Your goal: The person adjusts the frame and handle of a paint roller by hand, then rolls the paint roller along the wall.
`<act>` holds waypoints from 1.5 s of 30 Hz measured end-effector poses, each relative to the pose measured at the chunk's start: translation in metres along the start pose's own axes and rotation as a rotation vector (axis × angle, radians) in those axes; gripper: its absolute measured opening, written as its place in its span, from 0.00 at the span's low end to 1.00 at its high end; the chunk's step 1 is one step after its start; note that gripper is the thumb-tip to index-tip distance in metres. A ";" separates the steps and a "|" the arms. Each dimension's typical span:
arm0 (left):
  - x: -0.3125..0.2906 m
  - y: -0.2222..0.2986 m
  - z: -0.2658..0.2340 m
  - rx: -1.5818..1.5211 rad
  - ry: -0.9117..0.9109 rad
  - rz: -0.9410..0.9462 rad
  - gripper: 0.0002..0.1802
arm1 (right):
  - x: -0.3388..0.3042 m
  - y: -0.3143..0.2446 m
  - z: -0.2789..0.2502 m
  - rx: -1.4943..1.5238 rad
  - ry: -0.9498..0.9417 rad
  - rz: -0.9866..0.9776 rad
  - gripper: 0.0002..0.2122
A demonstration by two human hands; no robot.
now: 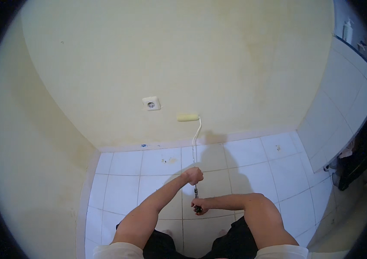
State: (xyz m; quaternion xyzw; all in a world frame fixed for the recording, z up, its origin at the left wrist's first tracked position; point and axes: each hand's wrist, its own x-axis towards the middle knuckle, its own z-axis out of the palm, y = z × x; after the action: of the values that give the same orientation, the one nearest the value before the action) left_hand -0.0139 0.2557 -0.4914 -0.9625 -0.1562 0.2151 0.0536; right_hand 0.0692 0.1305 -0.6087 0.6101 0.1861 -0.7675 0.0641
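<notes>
A paint roller with a pale yellow sleeve (188, 118) rests against the cream wall (183, 52), low down and just right of a white wall socket (151, 103). Its thin metal rod runs down toward me. My left hand (194, 175) is closed around the rod partway along. Lower and nearer to my body, my right hand (199, 206) grips the dark handle end. Both hands hold the same tool, and the fingers partly hide the handle.
White floor tiles (159, 162) bear small stains near the skirting. A side wall (32, 129) stands at left. At right is a tiled counter (343, 95) with a white pump bottle (347, 31) on top and dark items (349, 172) beneath. My bare feet (167, 233) are below.
</notes>
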 end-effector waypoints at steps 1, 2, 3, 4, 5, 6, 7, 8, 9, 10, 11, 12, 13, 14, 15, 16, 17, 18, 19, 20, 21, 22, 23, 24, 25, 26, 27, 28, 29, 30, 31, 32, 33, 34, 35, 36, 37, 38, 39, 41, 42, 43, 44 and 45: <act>0.003 0.006 -0.006 -0.010 -0.061 -0.007 0.09 | 0.001 0.005 -0.004 0.014 0.005 0.028 0.08; 0.003 0.009 -0.010 -0.018 -0.126 -0.024 0.10 | 0.001 0.007 -0.003 0.020 0.005 0.052 0.08; 0.005 0.011 -0.013 -0.012 -0.123 -0.018 0.10 | 0.000 0.010 -0.006 0.027 0.008 0.048 0.08; 0.008 0.016 -0.016 0.014 -0.165 -0.018 0.10 | -0.001 0.013 -0.011 0.029 -0.002 0.077 0.09; 0.008 0.019 -0.011 0.031 -0.213 -0.022 0.10 | -0.006 0.015 -0.008 0.026 -0.017 0.113 0.09; 0.006 0.021 -0.004 0.028 -0.213 -0.020 0.10 | -0.011 0.016 -0.005 0.026 -0.018 0.117 0.09; 0.004 0.021 0.002 0.012 -0.148 -0.022 0.09 | -0.015 0.018 -0.001 0.004 -0.001 0.132 0.09; 0.006 0.024 0.004 -0.003 -0.077 -0.022 0.08 | -0.021 0.021 -0.002 -0.017 0.021 0.148 0.10; 0.005 0.025 0.007 -0.008 -0.072 -0.021 0.08 | -0.025 0.022 -0.002 -0.017 0.026 0.153 0.10; 0.003 0.025 0.010 -0.011 -0.070 -0.034 0.08 | -0.029 0.022 0.002 -0.011 -0.016 0.161 0.10; 0.003 0.027 0.007 -0.014 -0.065 -0.041 0.08 | -0.030 0.025 0.001 0.002 -0.055 0.171 0.10; 0.005 0.029 0.004 -0.015 -0.105 -0.036 0.09 | -0.032 0.026 0.001 0.007 -0.050 0.179 0.10; 0.007 0.029 0.000 -0.022 -0.100 -0.031 0.09 | -0.033 0.027 0.000 0.024 -0.041 0.169 0.10; 0.005 0.027 -0.002 -0.019 -0.134 -0.010 0.09 | -0.035 0.027 0.002 0.039 -0.038 0.157 0.11; 0.004 0.026 -0.005 -0.015 -0.169 0.011 0.10 | -0.038 0.027 0.001 0.041 -0.040 0.161 0.11; 0.004 0.027 -0.008 -0.035 -0.152 0.011 0.11 | -0.040 0.027 -0.001 0.015 -0.057 0.164 0.11; 0.002 0.026 -0.008 -0.036 -0.156 0.008 0.11 | -0.043 0.025 0.000 -0.018 -0.076 0.163 0.11; 0.002 0.027 -0.009 -0.028 -0.162 0.007 0.10 | -0.046 0.024 0.002 -0.020 -0.080 0.162 0.11; 0.001 0.027 -0.009 -0.020 -0.168 0.006 0.10 | -0.048 0.024 0.004 -0.026 -0.059 0.172 0.11; 0.000 0.028 -0.006 -0.018 -0.172 0.002 0.10 | -0.049 0.025 0.006 -0.035 -0.037 0.180 0.10; -0.001 0.028 -0.003 -0.025 -0.132 -0.002 0.10 | -0.047 0.025 0.007 -0.038 -0.041 0.177 0.10; -0.002 0.028 0.001 -0.031 -0.091 -0.005 0.10 | -0.047 0.026 0.006 -0.039 -0.055 0.161 0.10; -0.001 0.028 0.000 -0.029 -0.092 -0.006 0.10 | -0.045 0.027 0.004 -0.036 -0.067 0.147 0.10; 0.001 0.029 0.000 -0.016 -0.081 -0.004 0.09 | -0.042 0.028 0.003 -0.037 -0.067 0.144 0.10; 0.002 0.030 0.000 -0.002 -0.070 -0.003 0.09 | -0.040 0.030 0.002 -0.021 -0.059 0.148 0.10; 0.003 0.029 0.001 -0.001 -0.069 -0.009 0.09 | -0.039 0.031 0.002 -0.011 -0.050 0.152 0.10; 0.002 0.029 0.002 -0.022 -0.082 -0.011 0.09 | -0.039 0.031 0.003 -0.018 -0.048 0.149 0.10; 0.001 0.028 0.004 -0.044 -0.093 -0.014 0.09 | -0.038 0.031 0.003 -0.028 -0.074 0.133 0.10; -0.001 0.028 0.007 -0.044 -0.092 -0.021 0.09 | -0.043 0.030 0.006 -0.038 -0.101 0.119 0.10; -0.003 0.028 0.010 -0.044 -0.083 -0.024 0.09 | -0.048 0.029 0.009 -0.046 -0.100 0.117 0.10; -0.006 0.027 0.012 -0.044 -0.074 -0.028 0.09 | -0.053 0.028 0.013 -0.058 -0.100 0.128 0.09; -0.005 0.028 0.009 -0.043 -0.069 -0.029 0.09 | -0.056 0.028 0.013 -0.063 -0.097 0.140 0.09; -0.005 0.029 0.005 -0.029 -0.110 -0.025 0.09 | -0.054 0.029 0.013 -0.064 -0.092 0.138 0.09; -0.005 0.031 0.001 -0.015 -0.150 -0.021 0.09 | -0.054 0.031 0.013 -0.036 -0.097 0.125 0.09; -0.005 0.031 -0.002 -0.011 -0.145 -0.020 0.09 | -0.052 0.033 0.013 -0.004 -0.101 0.110 0.09; -0.006 0.032 -0.005 -0.011 -0.147 -0.024 0.10 | -0.049 0.033 0.012 -0.003 -0.095 0.107 0.09; -0.006 0.033 -0.008 -0.010 -0.150 -0.028 0.10 | -0.046 0.033 0.012 -0.006 -0.096 0.117 0.09; -0.008 0.033 -0.010 -0.009 -0.146 -0.030 0.10 | -0.046 0.032 0.014 -0.013 -0.098 0.128 0.09; -0.010 0.033 -0.012 0.005 -0.166 -0.026 0.11 | -0.047 0.032 0.014 -0.014 -0.094 0.127 0.09; -0.013 0.031 -0.012 0.018 -0.181 -0.025 0.11 | -0.047 0.031 0.015 -0.069 -0.125 0.111 0.09; -0.016 0.029 -0.011 0.019 -0.148 -0.029 0.11 | -0.047 0.030 0.016 -0.072 -0.120 0.111 0.09; -0.018 0.028 -0.009 0.020 -0.115 -0.031 0.11 | -0.047 0.029 0.017 -0.060 -0.133 0.097 0.09; -0.016 0.028 -0.013 0.017 -0.106 -0.024 0.11 | -0.046 0.031 0.013 -0.037 -0.143 0.086 0.08; -0.017 0.027 -0.019 0.037 -0.035 -0.019 0.09 | -0.046 0.030 0.010 -0.033 -0.136 0.091 0.08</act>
State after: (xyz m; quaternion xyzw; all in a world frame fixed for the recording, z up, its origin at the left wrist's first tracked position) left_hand -0.0125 0.2241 -0.4720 -0.9559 -0.1622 0.2342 0.0707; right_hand 0.0812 0.0932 -0.5690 0.5631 0.1661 -0.8004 0.1215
